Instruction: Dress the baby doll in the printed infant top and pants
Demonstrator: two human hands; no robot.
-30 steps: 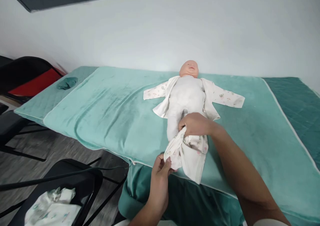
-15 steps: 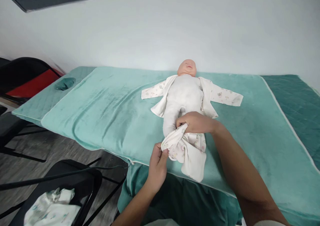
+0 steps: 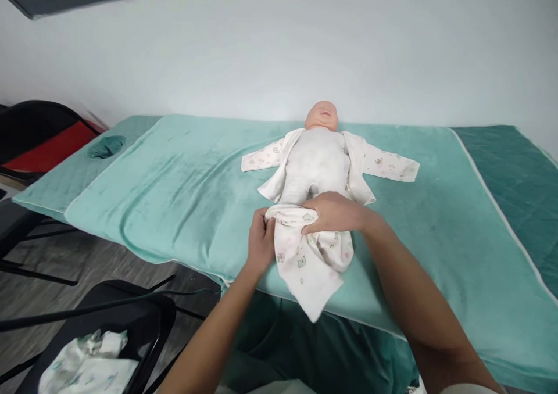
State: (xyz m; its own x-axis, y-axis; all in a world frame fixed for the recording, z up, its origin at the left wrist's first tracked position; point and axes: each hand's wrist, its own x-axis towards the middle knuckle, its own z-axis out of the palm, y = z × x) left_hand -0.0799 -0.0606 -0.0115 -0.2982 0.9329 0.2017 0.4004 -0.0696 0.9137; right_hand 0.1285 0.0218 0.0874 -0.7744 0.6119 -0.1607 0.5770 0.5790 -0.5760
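Observation:
A baby doll (image 3: 317, 156) with a pale cloth body lies on its back, its head toward the wall. Its white printed jacket (image 3: 362, 156) is open at the front, sleeves spread to both sides. White printed baby pants (image 3: 300, 260) cover the doll's lower legs, their loose end hanging toward me. My left hand (image 3: 261, 240) pinches the pants' waistband at its left side. My right hand (image 3: 333, 212) grips the waistband between the doll's legs, fingers closed on the cloth. The doll's feet are hidden inside or under the pants.
A padded table (image 3: 209, 179) with a green velvet cover carries the doll, against a white wall (image 3: 279, 51). A black folding chair (image 3: 148, 312) at lower left holds folded printed cloth (image 3: 87, 365). Another chair with a red panel (image 3: 52, 147) stands at far left.
My left hand has moved up with the pants' edge, which now covers the doll's left-side leg further up. The loose cloth has swung out flatter below. My right hand stays nearly in place.

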